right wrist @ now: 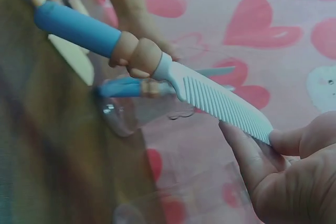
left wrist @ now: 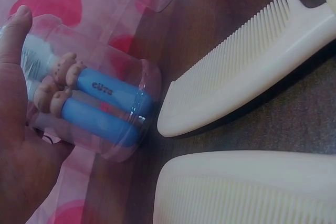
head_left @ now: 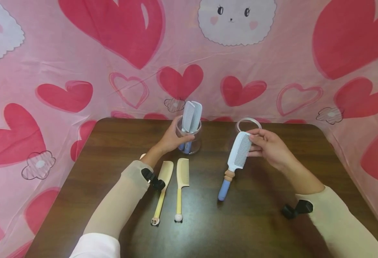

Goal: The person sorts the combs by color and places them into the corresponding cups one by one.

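Note:
My left hand (head_left: 172, 139) grips a clear plastic cup (head_left: 196, 143) near the back edge of the table, thumb across its front. Two white combs (head_left: 194, 116) stand in that cup, heads up; their blue handles (left wrist: 107, 92) show through the wall in the left wrist view. Between thumb and fingers, my right hand (head_left: 270, 147) pinches another white comb (right wrist: 220, 100) by the end of its toothed head. This comb slants with its blue handle (head_left: 224, 190) downward, toward the front of the table. A small brown figure (right wrist: 137, 53) sits between handle and head.
Two cream combs with yellow handles, one left (head_left: 165, 173) and one right (head_left: 183, 172), lie side by side left of centre. The left forearm partly covers the left one. Behind the right hand stands a second clear cup (head_left: 248, 120). A pink heart-patterned cloth (head_left: 214, 57) hangs behind the brown table (head_left: 256, 222).

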Demonstrator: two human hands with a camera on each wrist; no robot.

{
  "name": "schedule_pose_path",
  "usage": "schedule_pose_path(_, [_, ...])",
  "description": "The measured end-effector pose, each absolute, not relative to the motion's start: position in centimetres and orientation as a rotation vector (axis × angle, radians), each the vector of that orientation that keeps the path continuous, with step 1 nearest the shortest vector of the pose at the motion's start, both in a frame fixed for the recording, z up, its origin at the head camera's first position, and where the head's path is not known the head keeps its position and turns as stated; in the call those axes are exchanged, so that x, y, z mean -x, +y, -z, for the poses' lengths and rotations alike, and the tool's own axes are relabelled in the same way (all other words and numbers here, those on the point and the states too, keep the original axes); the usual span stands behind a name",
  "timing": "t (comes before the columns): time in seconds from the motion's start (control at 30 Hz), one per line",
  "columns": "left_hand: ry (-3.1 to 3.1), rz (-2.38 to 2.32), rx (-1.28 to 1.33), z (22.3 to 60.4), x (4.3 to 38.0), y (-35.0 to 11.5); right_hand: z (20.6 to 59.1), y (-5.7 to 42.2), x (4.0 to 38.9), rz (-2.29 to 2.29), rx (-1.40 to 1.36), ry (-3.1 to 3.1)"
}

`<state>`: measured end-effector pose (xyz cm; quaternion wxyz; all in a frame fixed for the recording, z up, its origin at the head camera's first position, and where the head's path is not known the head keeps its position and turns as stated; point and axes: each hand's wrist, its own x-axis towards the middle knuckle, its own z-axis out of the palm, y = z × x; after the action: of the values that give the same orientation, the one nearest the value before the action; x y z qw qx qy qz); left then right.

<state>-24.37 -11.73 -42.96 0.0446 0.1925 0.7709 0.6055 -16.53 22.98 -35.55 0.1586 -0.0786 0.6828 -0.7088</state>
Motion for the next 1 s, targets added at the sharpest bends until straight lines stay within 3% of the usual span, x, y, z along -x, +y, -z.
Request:
schedule_pose_path(0.23, [2.331, -1.857, -0.598, 41.1, 23.3, -11.5, 33.7, 22.7, 17.7, 2.303, 0.245, 1.838])
schedule_pose_path(0.5, [2.356, -1.871, -0.605, 43.3, 24.4, -11.6, 31.8, 21.4, 18.9, 2.59, 0.309, 1.679])
schedule_pose_path(1.0, [2.356, -1.909, -0.618, 43.6, 24.6, -11.5, 28.4, 17.9, 21.6, 2.881, 0.238, 1.581])
